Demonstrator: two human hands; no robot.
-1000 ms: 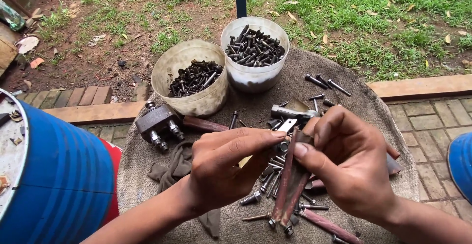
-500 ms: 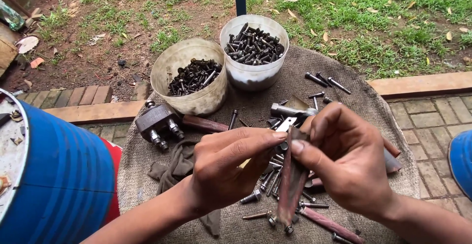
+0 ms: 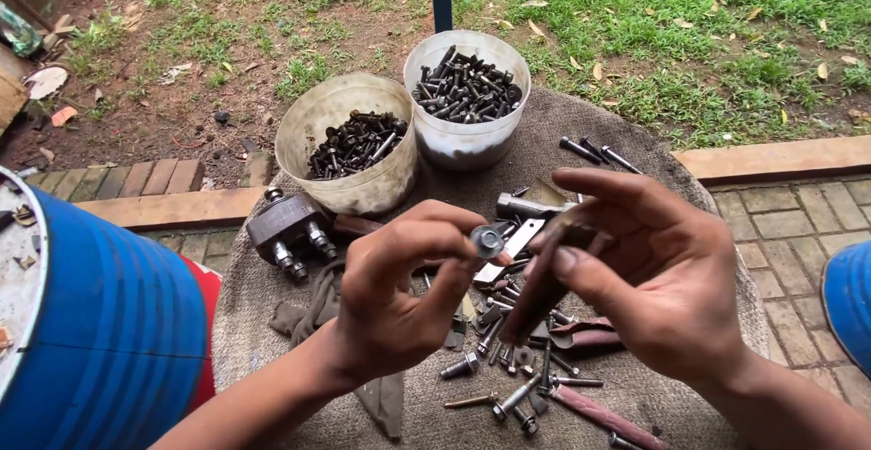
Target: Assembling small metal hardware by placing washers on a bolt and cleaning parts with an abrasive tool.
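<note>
Left hand (image 3: 399, 300) pinching round grey metal nut (image 3: 487, 240), right hand (image 3: 667, 291) gripping long rusty flat strips (image 3: 537, 291), coarse burlap (image 3: 635, 164)

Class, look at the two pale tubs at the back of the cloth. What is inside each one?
Both the left tub and the right tub hold heaps of dark bolts. Only the top layer shows; anything under the heaps is covered.

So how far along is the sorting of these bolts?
Two tubs already hold sorted hardware: the beige tub and the white tub, both heaped with dark bolts. In hand: the left hand pinches a small nut, the right hand grips a rusty flat piece. Left: loose bolts scattered on the burlap.
</note>
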